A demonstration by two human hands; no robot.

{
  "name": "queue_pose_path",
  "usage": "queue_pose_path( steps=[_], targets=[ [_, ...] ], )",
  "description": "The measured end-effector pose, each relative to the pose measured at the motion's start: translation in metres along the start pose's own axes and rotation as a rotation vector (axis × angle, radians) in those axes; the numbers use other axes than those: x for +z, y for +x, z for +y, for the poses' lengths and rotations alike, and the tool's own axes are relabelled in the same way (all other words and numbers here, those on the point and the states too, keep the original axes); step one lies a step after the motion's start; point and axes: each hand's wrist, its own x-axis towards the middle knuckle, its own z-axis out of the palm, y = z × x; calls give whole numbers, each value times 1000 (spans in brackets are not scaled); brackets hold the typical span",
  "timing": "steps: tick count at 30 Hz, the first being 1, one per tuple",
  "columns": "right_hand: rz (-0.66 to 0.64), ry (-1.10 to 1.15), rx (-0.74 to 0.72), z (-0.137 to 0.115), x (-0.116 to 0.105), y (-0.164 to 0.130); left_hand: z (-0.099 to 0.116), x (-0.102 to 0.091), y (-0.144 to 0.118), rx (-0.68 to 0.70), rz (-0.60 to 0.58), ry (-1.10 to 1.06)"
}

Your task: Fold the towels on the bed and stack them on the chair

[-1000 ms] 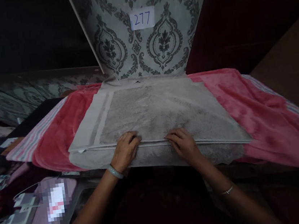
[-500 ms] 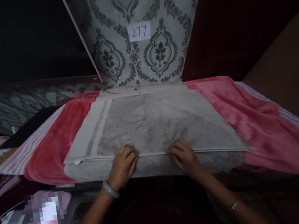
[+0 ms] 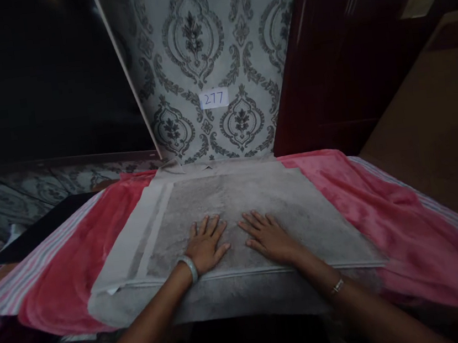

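Observation:
A grey towel [image 3: 232, 193] with a pale striped border on its left side lies folded and flat in front of me, its folded edge toward me. My left hand [image 3: 207, 245] rests palm down on its left-centre part, fingers spread. To the right, my right hand [image 3: 268, 237] lies flat on the same grey cloth with fingers apart. Nothing is gripped by either hand. Under the towel spreads a red-pink plush blanket [image 3: 412, 232], showing on both sides.
A striped cloth [image 3: 50, 246] sticks out beneath the blanket. Behind stands a patterned wall with a paper label [image 3: 214, 98] reading 277. A dark screen [image 3: 42, 77] is at the left, a dark red panel [image 3: 317, 71] at the right. Blurred-out items lie at lower left.
Both hands have moved from the towel's front folded edge forward onto its top, and their curled fingers have spread flat. The camera view has tilted upward.

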Motion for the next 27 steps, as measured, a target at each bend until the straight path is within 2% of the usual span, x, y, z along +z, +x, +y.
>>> queue_pose_path(
  steps=[3,5,7,9,11,13,15,17,19,23,27],
  targets=[
    [-23,34,-24,14,2,-5,-15,8,-7,35,-11,-20],
    [-80,95,-78,28,-6,-1,-30,2,-5,104,-48,-61],
    [-104,176,-129,42,-20,14,-43,-10,9,189,-53,-137],
    [-34,199,-115,50,-34,41,-48,-27,37,220,1,-201],
    [73,128,-14,51,-45,76,-42,-45,74,167,47,-187],
    [114,42,81,46,-50,114,-30,-59,114,79,28,-105],
    [98,5,133,42,-49,145,-19,-64,150,9,-2,-43],
    [98,-5,153,43,-43,166,-16,-59,177,-34,-5,-22],
    [105,-20,175,49,-33,176,-21,-45,191,-52,-8,-17],
    [151,-57,200,66,-8,177,-35,-11,196,-52,10,-1],
    [112,-97,191,75,1,180,-43,0,195,-37,13,2]
  ],
)
